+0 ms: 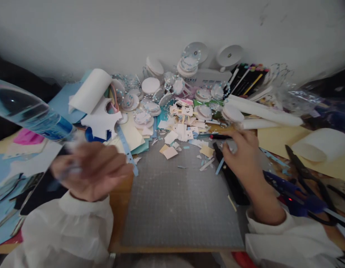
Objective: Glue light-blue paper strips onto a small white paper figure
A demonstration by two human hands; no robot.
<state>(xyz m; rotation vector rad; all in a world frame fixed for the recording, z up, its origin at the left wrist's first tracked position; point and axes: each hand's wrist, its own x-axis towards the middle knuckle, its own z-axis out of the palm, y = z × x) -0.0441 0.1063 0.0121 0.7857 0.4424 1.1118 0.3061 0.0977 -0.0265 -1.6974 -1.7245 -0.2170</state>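
Observation:
My left hand point(94, 169) is raised left of the grey cutting mat point(172, 208), blurred by motion, its fingers curled. A small greyish blur shows in its grasp, too smeared to name. A clear plastic bottle point(29, 111) with a blue label slants beside it; whether they touch cannot be told. My right hand point(243, 152) is over the mat's far right corner, thumb and forefinger apart. Near its fingers lies a black pen point(221, 137) with a red band. Under the hand is a long black object point(234, 186), with a blue paper strip point(220, 165) beside it.
Paper scraps point(170, 152) and small face-marked cards point(187, 111) cover the mat's far end. Behind are white discs point(151, 85) with beaded strings, and markers point(249, 78). Scissors point(303, 167), a blue glue gun point(295, 197) and a paper roll point(323, 145) lie right.

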